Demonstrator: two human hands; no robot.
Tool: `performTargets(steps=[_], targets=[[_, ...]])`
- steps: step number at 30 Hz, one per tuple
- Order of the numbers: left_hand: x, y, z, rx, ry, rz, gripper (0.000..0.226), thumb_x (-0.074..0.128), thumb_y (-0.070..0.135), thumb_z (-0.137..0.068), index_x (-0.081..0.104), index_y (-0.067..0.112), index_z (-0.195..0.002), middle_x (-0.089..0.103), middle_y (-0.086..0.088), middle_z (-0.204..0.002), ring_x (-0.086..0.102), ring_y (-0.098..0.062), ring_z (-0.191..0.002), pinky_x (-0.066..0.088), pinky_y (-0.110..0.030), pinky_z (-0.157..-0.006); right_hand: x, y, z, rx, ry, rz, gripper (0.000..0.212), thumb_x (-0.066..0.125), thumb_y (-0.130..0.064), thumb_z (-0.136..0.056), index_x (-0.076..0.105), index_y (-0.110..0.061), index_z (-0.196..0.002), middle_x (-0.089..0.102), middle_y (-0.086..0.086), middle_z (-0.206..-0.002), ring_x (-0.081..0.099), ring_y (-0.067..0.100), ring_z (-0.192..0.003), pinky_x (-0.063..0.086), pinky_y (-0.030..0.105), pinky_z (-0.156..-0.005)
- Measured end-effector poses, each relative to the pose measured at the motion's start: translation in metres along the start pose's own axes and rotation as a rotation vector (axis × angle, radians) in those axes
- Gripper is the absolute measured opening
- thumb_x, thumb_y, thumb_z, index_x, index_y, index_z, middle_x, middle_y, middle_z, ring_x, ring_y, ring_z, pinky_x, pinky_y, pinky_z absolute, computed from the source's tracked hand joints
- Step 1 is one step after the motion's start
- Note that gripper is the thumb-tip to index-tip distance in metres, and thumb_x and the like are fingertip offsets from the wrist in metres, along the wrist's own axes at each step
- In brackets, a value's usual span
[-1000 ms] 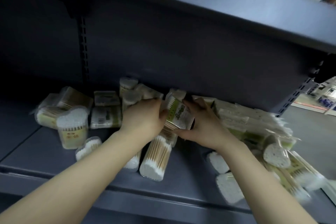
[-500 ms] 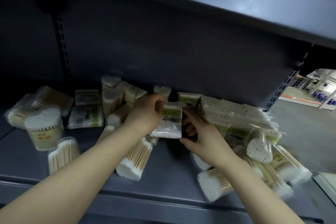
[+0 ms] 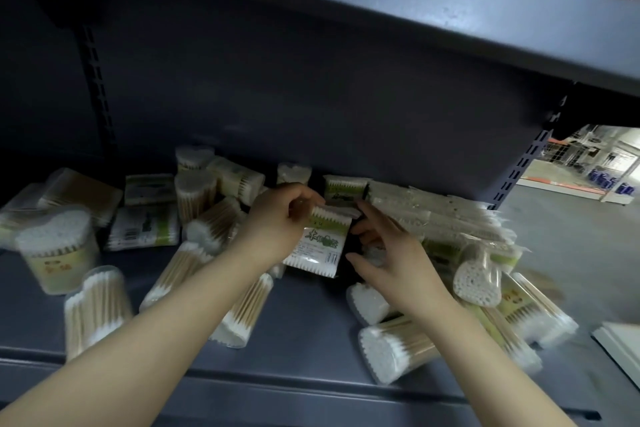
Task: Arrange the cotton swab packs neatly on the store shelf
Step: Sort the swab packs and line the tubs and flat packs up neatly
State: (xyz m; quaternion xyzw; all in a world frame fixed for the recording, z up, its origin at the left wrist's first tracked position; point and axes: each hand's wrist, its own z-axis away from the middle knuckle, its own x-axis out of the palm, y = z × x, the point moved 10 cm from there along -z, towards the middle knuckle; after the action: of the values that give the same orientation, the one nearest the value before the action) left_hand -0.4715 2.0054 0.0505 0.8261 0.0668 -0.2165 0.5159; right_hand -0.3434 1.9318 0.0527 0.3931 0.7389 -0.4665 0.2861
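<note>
Right now the left hand (image 3: 277, 218) pinches the top edge of a flat cotton swab pack (image 3: 320, 246), a clear sachet with a green-and-white label, dark lettering and a barcode at its lower corner. The pack hangs tilted just above the grey shelf (image 3: 311, 319), near the middle of the heap. The right hand (image 3: 391, 250) is just beside it with fingers spread and relaxed, holding nothing, reaching toward the row of flat packs (image 3: 433, 215) stacked against the back panel. Round clear tubs of wooden-stemmed swabs lie toppled all about: one tub (image 3: 59, 250) stands upright at the left, another (image 3: 394, 354) lies on its side near the front edge on the right.
</note>
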Motion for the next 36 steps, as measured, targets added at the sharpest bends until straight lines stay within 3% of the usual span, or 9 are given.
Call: performTargets(steps=[2, 5, 10, 20, 22, 24, 27, 33, 36], targets=[[0.005, -0.001, 0.000, 0.010, -0.007, -0.003, 0.023, 0.049, 0.007, -0.093, 0.062, 0.024, -0.086, 0.068, -0.011, -0.093, 0.061, -0.025, -0.085, 0.045, -0.030, -0.072, -0.003, 0.005, -0.002, 0.016, -0.008, 0.042, 0.067, 0.065, -0.016, -0.081, 0.034, -0.023, -0.141, 0.058, -0.005, -0.113, 0.059, 0.013, -0.097, 0.046, 0.024, -0.085], [0.015, -0.001, 0.002, 0.030, -0.010, -0.026, 0.019, 0.049, 0.005, -0.092, 0.065, 0.015, -0.092, 0.064, -0.003, -0.093, 0.059, -0.017, -0.088, 0.041, -0.015, -0.070, -0.007, 0.013, -0.005, 0.042, -0.012, 0.096, 0.060, 0.064, -0.015, -0.081, 0.043, -0.023, -0.136, 0.059, 0.002, -0.112, 0.060, 0.019, -0.098, 0.049, 0.036, -0.085], [0.031, 0.006, 0.001, 0.077, -0.014, -0.113, 0.018, 0.045, 0.004, -0.093, 0.061, 0.008, -0.099, 0.060, -0.006, -0.102, 0.053, -0.013, -0.091, 0.036, -0.016, -0.073, -0.014, 0.031, -0.012, 0.108, 0.002, 0.239, 0.043, 0.062, -0.016, -0.083, 0.055, -0.019, -0.126, 0.057, 0.007, -0.115, 0.055, 0.025, -0.106, 0.040, 0.025, -0.078], [0.055, 0.003, 0.008, 0.188, -0.263, -0.518, 0.035, 0.047, 0.006, -0.092, 0.045, 0.013, -0.126, 0.046, -0.004, -0.125, 0.051, -0.020, -0.106, 0.044, -0.031, -0.084, -0.032, 0.053, -0.032, 0.226, 0.004, 0.350, 0.037, 0.047, -0.011, -0.090, 0.055, -0.017, -0.126, 0.053, 0.005, -0.126, 0.048, 0.021, -0.118, 0.044, 0.033, -0.093], [0.056, 0.006, 0.011, 0.332, -0.248, -0.694, 0.054, 0.069, 0.005, -0.076, 0.050, 0.012, -0.126, 0.051, -0.006, -0.119, 0.058, -0.024, -0.096, 0.054, -0.035, -0.070, -0.032, 0.059, -0.037, 0.246, -0.008, 0.355, 0.036, 0.046, -0.012, -0.091, 0.054, -0.017, -0.126, 0.051, 0.004, -0.130, 0.046, 0.021, -0.121, 0.042, 0.032, -0.095], [0.059, -0.001, 0.010, 0.389, -0.246, -0.850, 0.063, 0.086, 0.005, -0.043, 0.065, 0.011, -0.102, 0.060, -0.007, -0.094, 0.062, -0.022, -0.066, 0.049, -0.030, -0.038, -0.030, 0.062, -0.043, 0.254, -0.024, 0.367, 0.037, 0.043, -0.011, -0.092, 0.054, -0.016, -0.127, 0.048, 0.004, -0.134, 0.043, 0.022, -0.124, 0.041, 0.031, -0.097], [0.061, -0.006, 0.006, 0.390, -0.221, -0.942, 0.059, 0.088, 0.006, -0.033, 0.067, 0.012, -0.088, 0.059, -0.006, -0.080, 0.057, -0.021, -0.054, 0.042, -0.027, -0.030, -0.027, 0.069, -0.051, 0.267, -0.034, 0.368, 0.039, 0.040, -0.009, -0.093, 0.051, -0.015, -0.130, 0.044, 0.004, -0.139, 0.040, 0.022, -0.127, 0.038, 0.030, -0.099], [0.065, 0.008, -0.008, 0.416, -0.121, -1.021, 0.059, 0.091, 0.015, -0.025, 0.072, 0.013, -0.081, 0.062, -0.003, -0.071, 0.061, -0.026, -0.062, 0.046, -0.027, -0.049, -0.009, 0.089, -0.067, 0.326, -0.110, 0.340, 0.044, 0.033, -0.008, -0.095, 0.040, -0.013, -0.139, 0.036, 0.006, -0.147, 0.034, 0.024, -0.133, 0.031, 0.032, -0.105], [0.071, 0.010, -0.015, 0.350, -0.171, -1.058, 0.054, 0.073, 0.018, -0.072, 0.054, 0.012, -0.122, 0.057, -0.005, -0.112, 0.054, -0.027, -0.103, 0.041, -0.033, -0.085, 0.005, 0.100, -0.069, 0.368, -0.190, 0.347, 0.039, 0.031, -0.012, -0.096, 0.043, -0.010, -0.134, 0.042, 0.008, -0.141, 0.038, 0.028, -0.130, 0.035, 0.032, -0.099]])
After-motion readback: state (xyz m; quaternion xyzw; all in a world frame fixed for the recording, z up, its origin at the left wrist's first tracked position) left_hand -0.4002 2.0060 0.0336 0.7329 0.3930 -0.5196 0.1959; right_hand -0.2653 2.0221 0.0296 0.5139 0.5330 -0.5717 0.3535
